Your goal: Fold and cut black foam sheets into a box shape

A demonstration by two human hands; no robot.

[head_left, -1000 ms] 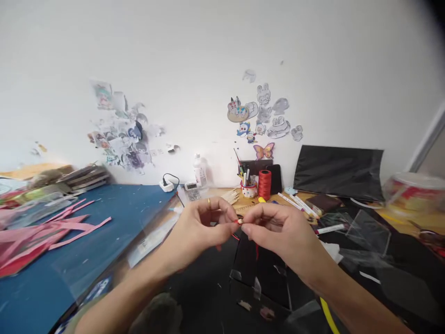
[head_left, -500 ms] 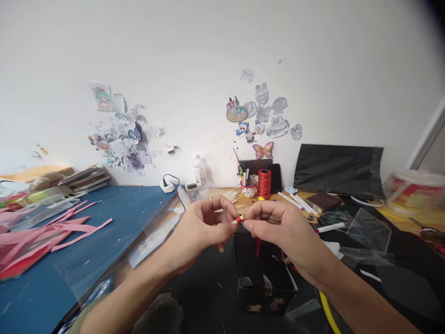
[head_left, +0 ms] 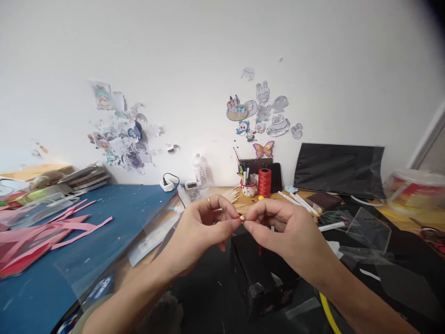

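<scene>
A tiny red-wrapped piece sits pinched between your left hand and right hand, fingertips closed on it above the black box; clear air around, red thread dangling, its detail too small to read

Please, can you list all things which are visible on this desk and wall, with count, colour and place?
small piece: one, red and white, pinched between both hands
black box: one, below the hands
thread spool: one, red, back of desk
pen cup: one, white, left of spool
bottle: one, clear, by wall
paper strips: many, pink, on blue mat
stickers: several, on wall
left hand: pinching
right hand: pinching
</scene>
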